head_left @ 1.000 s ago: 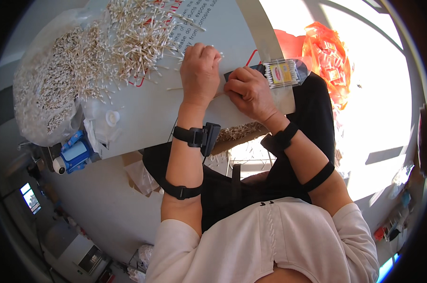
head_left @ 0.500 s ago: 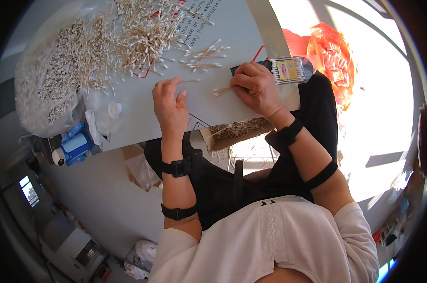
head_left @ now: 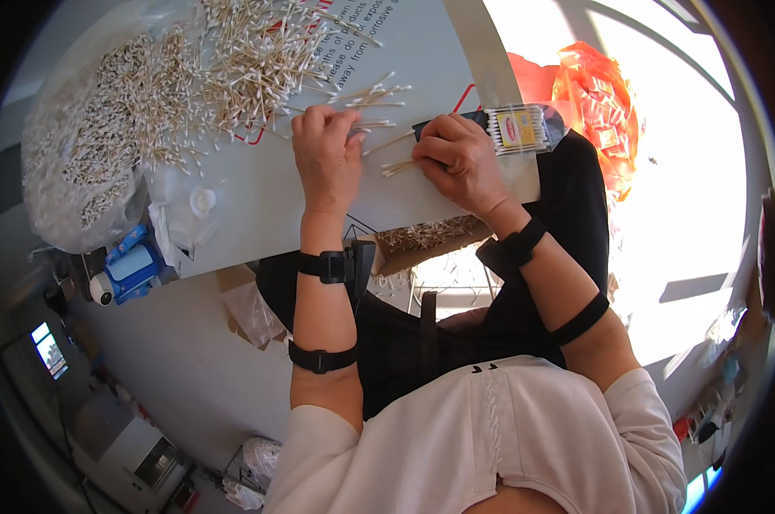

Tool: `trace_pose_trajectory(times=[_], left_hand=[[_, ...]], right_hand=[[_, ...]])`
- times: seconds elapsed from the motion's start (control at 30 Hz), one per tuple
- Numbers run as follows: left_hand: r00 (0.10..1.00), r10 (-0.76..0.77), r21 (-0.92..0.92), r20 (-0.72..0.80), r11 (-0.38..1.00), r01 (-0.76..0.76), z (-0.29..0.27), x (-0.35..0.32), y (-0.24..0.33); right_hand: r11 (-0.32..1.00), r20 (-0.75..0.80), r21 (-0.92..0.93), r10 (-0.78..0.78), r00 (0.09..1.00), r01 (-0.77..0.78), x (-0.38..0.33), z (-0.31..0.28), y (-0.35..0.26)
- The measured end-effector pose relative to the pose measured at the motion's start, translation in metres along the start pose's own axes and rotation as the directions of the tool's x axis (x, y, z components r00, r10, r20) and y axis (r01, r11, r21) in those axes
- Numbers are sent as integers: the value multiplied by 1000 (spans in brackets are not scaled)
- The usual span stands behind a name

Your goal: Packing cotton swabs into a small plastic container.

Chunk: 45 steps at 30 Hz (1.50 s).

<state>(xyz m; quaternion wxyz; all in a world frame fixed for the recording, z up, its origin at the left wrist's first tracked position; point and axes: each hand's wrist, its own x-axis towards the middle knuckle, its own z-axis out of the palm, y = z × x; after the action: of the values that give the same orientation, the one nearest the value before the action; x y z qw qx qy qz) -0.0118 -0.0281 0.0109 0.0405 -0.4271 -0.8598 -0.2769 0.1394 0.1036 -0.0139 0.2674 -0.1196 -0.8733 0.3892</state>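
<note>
My left hand (head_left: 326, 156) lies palm down on the white table (head_left: 259, 214), its fingers on a few loose cotton swabs (head_left: 379, 90) beside the big heap of cotton swabs (head_left: 225, 68). Just to its right, my right hand (head_left: 460, 158) pinches a small bunch of swabs (head_left: 398, 166) against the table. A clear packet filled with swabs (head_left: 524, 128) lies just beyond the right hand. Both wrists wear black bands.
A large clear bag of swabs (head_left: 79, 163) sits at the table's left end. A small white cap (head_left: 202, 200) and a blue tape dispenser (head_left: 131, 265) lie near the left edge. An orange plastic bag (head_left: 602, 111) is at the right. A box of swabs (head_left: 422, 236) rests on my lap.
My left hand went from the table's near edge back up to the loose swabs. My right hand stayed near the packet and now holds a small bunch.
</note>
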Motion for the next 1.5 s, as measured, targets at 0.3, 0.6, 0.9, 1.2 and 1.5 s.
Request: trace_pose_trajectory(times=[0.3, 0.6, 0.9, 1.2, 1.5], left_hand=[[987, 124, -61, 106, 991, -118, 18, -3, 27], [992, 124, 116, 23, 985, -126, 14, 28, 1], [999, 12, -43, -36, 999, -14, 12, 1, 13], [998, 62, -36, 27, 998, -61, 21, 12, 3], [997, -6, 73, 80, 997, 0, 21, 22, 1]], right_hand=[[1000, -13, -19, -14, 1000, 13, 0, 0, 1], [1000, -7, -16, -11, 1000, 11, 1, 1, -1], [1000, -1, -25, -2, 1000, 2, -1, 0, 1], [1000, -13, -8, -4, 1000, 4, 0, 1, 0], [1000, 2, -19, 0, 1000, 0, 0, -1, 0]])
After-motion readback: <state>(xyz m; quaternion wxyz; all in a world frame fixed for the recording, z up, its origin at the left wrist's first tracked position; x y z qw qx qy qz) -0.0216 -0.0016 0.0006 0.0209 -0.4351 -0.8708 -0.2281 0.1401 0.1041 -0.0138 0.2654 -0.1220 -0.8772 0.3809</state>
